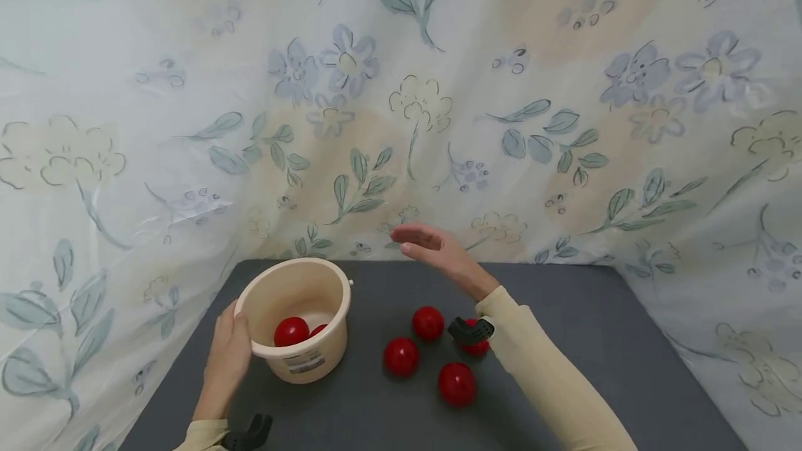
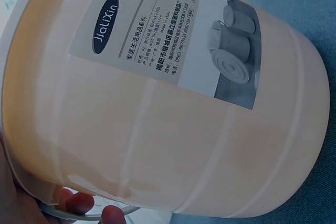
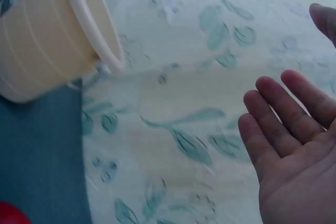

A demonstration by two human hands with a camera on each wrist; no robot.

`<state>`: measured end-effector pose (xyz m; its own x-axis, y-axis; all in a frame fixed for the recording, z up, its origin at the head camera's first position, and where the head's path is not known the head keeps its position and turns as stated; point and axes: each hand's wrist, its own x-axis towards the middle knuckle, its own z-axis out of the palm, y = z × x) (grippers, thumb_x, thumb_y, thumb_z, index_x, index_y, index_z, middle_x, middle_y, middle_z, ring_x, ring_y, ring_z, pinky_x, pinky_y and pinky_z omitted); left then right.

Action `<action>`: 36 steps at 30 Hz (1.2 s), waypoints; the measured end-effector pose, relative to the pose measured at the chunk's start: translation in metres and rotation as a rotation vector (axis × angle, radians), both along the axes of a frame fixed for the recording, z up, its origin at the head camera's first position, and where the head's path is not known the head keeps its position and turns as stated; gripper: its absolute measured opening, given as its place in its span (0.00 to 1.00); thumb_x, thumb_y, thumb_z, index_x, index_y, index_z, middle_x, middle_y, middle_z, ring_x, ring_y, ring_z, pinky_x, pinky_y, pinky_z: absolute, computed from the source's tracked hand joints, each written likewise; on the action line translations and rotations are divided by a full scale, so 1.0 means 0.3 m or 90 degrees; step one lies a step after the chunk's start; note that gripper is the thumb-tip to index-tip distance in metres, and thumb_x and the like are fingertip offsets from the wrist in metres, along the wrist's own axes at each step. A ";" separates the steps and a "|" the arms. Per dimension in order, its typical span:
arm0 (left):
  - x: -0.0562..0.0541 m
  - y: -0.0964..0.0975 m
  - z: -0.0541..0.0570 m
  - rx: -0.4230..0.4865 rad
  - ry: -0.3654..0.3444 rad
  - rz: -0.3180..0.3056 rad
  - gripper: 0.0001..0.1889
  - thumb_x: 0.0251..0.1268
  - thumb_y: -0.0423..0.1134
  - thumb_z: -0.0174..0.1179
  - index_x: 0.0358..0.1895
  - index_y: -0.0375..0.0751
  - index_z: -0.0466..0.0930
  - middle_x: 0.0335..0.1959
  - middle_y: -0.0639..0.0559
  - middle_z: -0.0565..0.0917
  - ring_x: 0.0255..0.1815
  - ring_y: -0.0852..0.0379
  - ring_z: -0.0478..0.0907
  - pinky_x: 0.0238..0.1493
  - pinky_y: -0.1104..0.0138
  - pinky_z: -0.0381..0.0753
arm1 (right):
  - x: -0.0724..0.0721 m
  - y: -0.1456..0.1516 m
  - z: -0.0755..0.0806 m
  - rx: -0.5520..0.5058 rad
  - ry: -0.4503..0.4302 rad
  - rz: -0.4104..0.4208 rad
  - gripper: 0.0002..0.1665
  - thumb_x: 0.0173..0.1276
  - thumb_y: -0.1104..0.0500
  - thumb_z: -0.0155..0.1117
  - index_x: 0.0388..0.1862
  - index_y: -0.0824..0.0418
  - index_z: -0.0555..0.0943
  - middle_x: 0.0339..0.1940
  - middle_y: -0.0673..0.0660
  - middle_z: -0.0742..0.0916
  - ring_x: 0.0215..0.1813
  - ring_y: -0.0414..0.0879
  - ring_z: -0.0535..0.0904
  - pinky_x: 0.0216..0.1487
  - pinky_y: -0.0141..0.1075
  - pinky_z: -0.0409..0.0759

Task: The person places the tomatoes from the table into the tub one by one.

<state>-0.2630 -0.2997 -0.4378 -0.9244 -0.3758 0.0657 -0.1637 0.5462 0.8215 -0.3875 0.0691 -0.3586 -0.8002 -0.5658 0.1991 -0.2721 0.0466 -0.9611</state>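
A cream plastic bucket (image 1: 335,353) stands at the left of the table, tilted a little, with a red ball (image 1: 291,331) and part of another inside it. My left hand (image 1: 225,353) grips the bucket's rim on its left side; in the left wrist view, fingertips (image 2: 113,214) show beside the handle, under the labelled wall. Raised above the back of the table, my right hand (image 1: 438,252) holds nothing. Its fingers are extended and its palm (image 3: 304,177) shows in the right wrist view. It is apart from the bucket and from the balls.
Several red balls lie on the dark table (image 1: 564,339) right of the bucket: one nearest the bucket (image 1: 401,357), one behind (image 1: 428,323), one in front (image 1: 457,385), and one partly hidden by the right wrist's black strap (image 1: 471,331). Floral curtain (image 1: 413,124) encloses the back and sides.
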 end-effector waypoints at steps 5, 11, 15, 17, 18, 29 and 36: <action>-0.017 -0.009 0.010 -0.006 0.017 -0.009 0.32 0.83 0.49 0.24 0.80 0.32 0.50 0.74 0.27 0.59 0.77 0.29 0.56 0.73 0.30 0.53 | -0.020 0.107 0.034 -0.023 0.023 -0.033 0.27 0.76 0.49 0.60 0.71 0.54 0.73 0.70 0.56 0.80 0.71 0.46 0.75 0.78 0.55 0.65; -0.015 -0.011 0.001 -0.007 -0.002 -0.011 0.32 0.83 0.48 0.23 0.80 0.31 0.49 0.74 0.27 0.58 0.77 0.29 0.55 0.73 0.30 0.52 | -0.017 0.237 0.054 -0.042 0.054 -0.079 0.25 0.79 0.51 0.55 0.72 0.54 0.72 0.70 0.55 0.80 0.70 0.45 0.76 0.75 0.43 0.70; -0.009 -0.011 -0.006 -0.011 0.002 -0.013 0.32 0.83 0.47 0.24 0.80 0.31 0.49 0.74 0.27 0.58 0.78 0.29 0.55 0.74 0.31 0.52 | -0.015 0.307 0.050 -0.051 0.078 -0.110 0.25 0.81 0.51 0.52 0.72 0.57 0.72 0.71 0.60 0.79 0.70 0.46 0.76 0.71 0.34 0.73; -0.007 -0.011 -0.007 -0.012 0.003 -0.012 0.32 0.83 0.47 0.24 0.80 0.31 0.49 0.74 0.27 0.58 0.78 0.29 0.54 0.74 0.31 0.52 | -0.013 0.335 0.042 -0.043 0.084 -0.128 0.25 0.81 0.50 0.51 0.72 0.57 0.72 0.71 0.61 0.78 0.70 0.45 0.76 0.70 0.30 0.74; -0.007 -0.012 -0.007 -0.012 0.003 -0.013 0.32 0.83 0.47 0.23 0.80 0.30 0.49 0.74 0.26 0.58 0.78 0.29 0.54 0.74 0.31 0.52 | -0.012 0.346 0.035 -0.038 0.084 -0.134 0.26 0.82 0.50 0.51 0.72 0.57 0.72 0.71 0.61 0.78 0.70 0.45 0.76 0.69 0.29 0.74; -0.009 -0.019 -0.003 -0.017 -0.001 -0.015 0.32 0.83 0.46 0.23 0.79 0.30 0.49 0.74 0.26 0.57 0.78 0.28 0.53 0.74 0.31 0.51 | 0.005 0.401 -0.103 -0.006 0.033 -0.157 0.27 0.81 0.47 0.51 0.72 0.57 0.72 0.68 0.54 0.80 0.68 0.44 0.77 0.65 0.26 0.75; -0.007 -0.014 -0.005 -0.013 -0.011 -0.020 0.32 0.83 0.47 0.23 0.80 0.31 0.47 0.74 0.27 0.57 0.79 0.28 0.53 0.74 0.30 0.50 | 0.023 0.421 -0.214 -0.001 -0.005 -0.165 0.28 0.81 0.48 0.52 0.73 0.60 0.70 0.71 0.60 0.78 0.67 0.39 0.77 0.65 0.25 0.75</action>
